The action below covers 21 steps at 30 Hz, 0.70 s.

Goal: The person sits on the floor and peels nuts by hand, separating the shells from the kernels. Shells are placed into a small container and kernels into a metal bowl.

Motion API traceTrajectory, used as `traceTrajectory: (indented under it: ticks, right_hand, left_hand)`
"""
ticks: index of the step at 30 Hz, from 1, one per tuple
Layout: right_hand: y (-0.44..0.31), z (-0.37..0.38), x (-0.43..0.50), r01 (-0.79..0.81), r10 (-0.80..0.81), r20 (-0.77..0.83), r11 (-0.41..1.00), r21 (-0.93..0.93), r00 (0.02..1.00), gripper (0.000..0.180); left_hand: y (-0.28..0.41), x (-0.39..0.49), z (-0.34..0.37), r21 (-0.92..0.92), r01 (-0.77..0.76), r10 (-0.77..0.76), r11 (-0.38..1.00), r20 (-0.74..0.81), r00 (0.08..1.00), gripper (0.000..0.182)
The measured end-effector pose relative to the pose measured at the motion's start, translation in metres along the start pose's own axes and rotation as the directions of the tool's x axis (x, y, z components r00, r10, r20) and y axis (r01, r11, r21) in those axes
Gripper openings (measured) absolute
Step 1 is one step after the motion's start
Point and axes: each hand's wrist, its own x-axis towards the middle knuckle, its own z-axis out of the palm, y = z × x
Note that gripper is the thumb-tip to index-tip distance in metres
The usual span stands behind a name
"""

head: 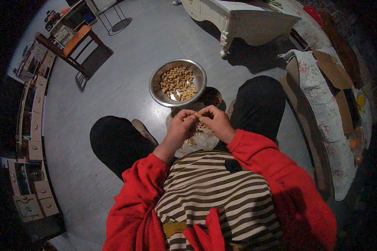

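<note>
A small peanut (198, 115) is pinched between the fingertips of both hands. My left hand (183, 126) grips it from the left, and my right hand (217, 121) from the right. Just beyond the hands stands a round stainless steel bowl (153, 91) with many unshelled peanuts (176, 81) in it. A smaller dark round container (219, 94) sits by the bowl's right side, its contents too dim to name. Below my hands, between the knees, lies a clear plastic bag (207, 141) with pale pieces that look like peanut shells; the hands partly hide it.
A white carved table (248, 28) stands ahead to the right. Along the right runs a seat with a floral cover (317, 103), bearing an open cardboard box (334, 73). A wooden chair (77, 40) and low cabinets (36, 125) are on the left. Grey floor (81, 131) lies between.
</note>
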Motion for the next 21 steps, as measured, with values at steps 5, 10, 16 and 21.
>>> traceTrajectory:
  ticks: [5, 10, 16, 21]
  right_hand:
    - [-0.0064, 0.003, -0.0014, -0.012, 0.016, 0.019, 0.985, -0.174, 1.0, 0.018]
    - [-0.0008, 0.0014, -0.0012, 0.069, -0.045, 0.08, 0.946, -0.317, 0.996, 0.019]
    - [-0.0051, 0.0013, -0.0021, 0.096, -0.074, 0.083, 0.946, -0.31, 0.994, 0.022]
    - [-0.0043, -0.001, -0.0013, 0.154, -0.127, 0.104, 0.937, -0.315, 0.986, 0.023]
  left_hand:
    - [-0.0018, -0.0004, -0.0007, -0.015, -0.047, 0.047, 0.999, -0.027, 0.999, 0.017]
    - [-0.0048, 0.0012, -0.0028, -0.025, -0.034, 0.033, 0.999, -0.007, 0.999, 0.016]
    - [-0.003, 0.0006, -0.0052, 0.007, -0.036, 0.036, 0.999, 0.029, 0.999, 0.017]
    - [-0.0005, 0.0, -0.0081, 0.052, -0.032, 0.029, 0.998, 0.065, 0.997, 0.016]
